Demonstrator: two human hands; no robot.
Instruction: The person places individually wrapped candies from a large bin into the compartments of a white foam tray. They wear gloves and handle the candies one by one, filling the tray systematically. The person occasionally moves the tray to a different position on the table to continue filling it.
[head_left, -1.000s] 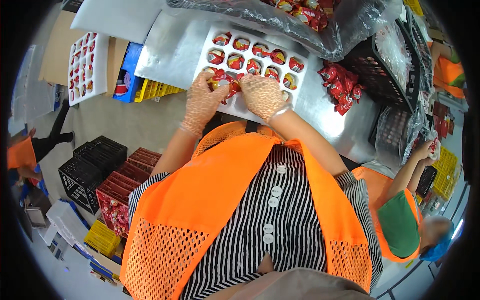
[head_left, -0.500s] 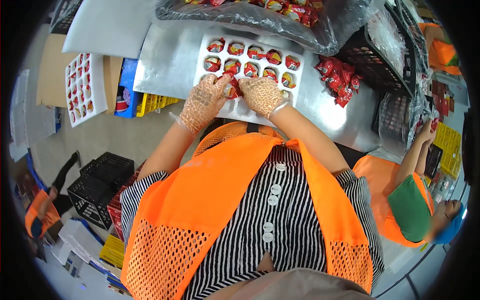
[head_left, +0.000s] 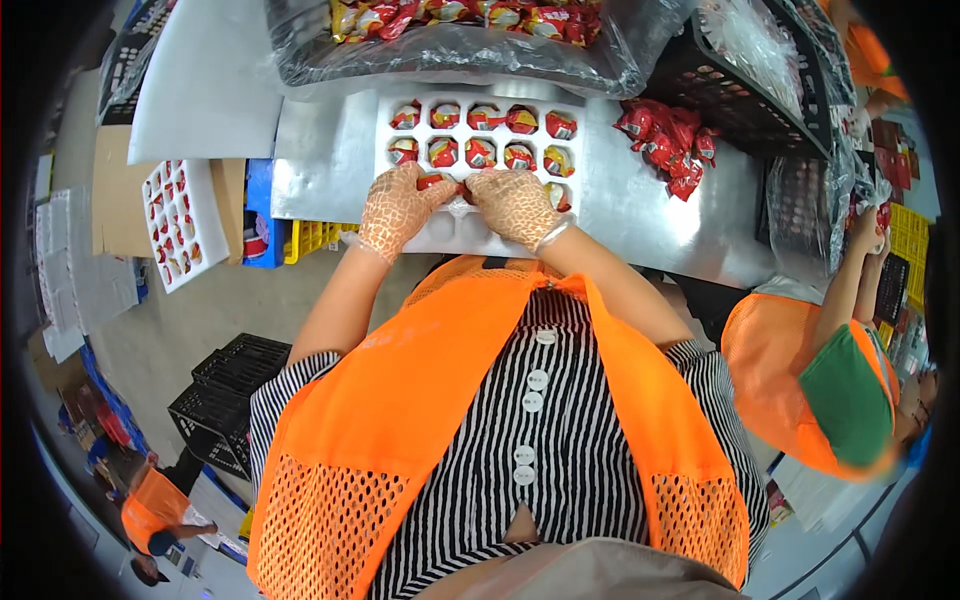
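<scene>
A white foam tray (head_left: pixel 568 112) with rows of round pockets lies before me on the metal table. Red-and-yellow wrapped packets (head_left: pixel 443 152) sit in its two far rows, one to a pocket. Both hands wear tan-patterned, clear-cuffed gloves over the third row. The fingers of my left hand (head_left: pixel 400 208) close on a red packet (head_left: pixel 432 181) at its pocket. My right hand (head_left: pixel 515 203) is bent just beside it, fingertips pressed together near that packet; what they grip is hidden. Another packet (head_left: pixel 557 196) lies in the pocket right of my right hand. Nearest me, pockets show bare.
Behind the tray stands a plastic-lined bin (head_left: pixel 460 75) of packets. A red pile of packets (head_left: pixel 672 140) lies to the right, beside a black crate (head_left: pixel 730 95). Another filled tray (head_left: pixel 180 225) is at left. A co-worker (head_left: pixel 810 370) in an orange vest works at right.
The view has shifted, so the tray appears a little lower and further left. My hands stay at the third row; the red packet between them now sits lower, mostly covered by fingers.
</scene>
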